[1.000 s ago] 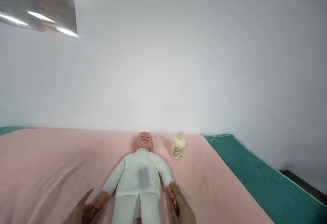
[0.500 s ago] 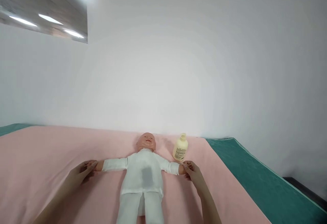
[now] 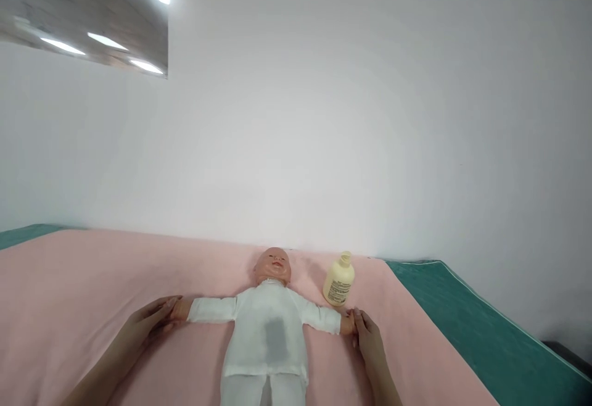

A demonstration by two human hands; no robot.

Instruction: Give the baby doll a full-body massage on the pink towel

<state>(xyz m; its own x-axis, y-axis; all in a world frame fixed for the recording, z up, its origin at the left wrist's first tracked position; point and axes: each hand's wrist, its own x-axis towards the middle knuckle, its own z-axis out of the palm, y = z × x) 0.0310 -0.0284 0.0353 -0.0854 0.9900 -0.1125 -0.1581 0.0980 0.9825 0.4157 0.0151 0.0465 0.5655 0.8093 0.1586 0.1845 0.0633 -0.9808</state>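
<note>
Head view. One doll [image 3: 259, 332], white long-sleeved top and trousers, grey patch on the chest; lying face up on a pink cloth [image 3: 139, 264], both arms stretched out sideways, legs cut off by the lower edge. One left hand [image 3: 150, 321], grip narrow, closed about the doll's hand on that side. One right hand [image 3: 369, 336], grip likewise narrow, holding the doll's other hand. One pale yellow bottle [image 3: 339, 284], dark print on its front, standing between the doll's head and the right hand. One green surface [image 3: 490, 338] beneath the cloth. One white wall [image 3: 305, 122] behind.
</note>
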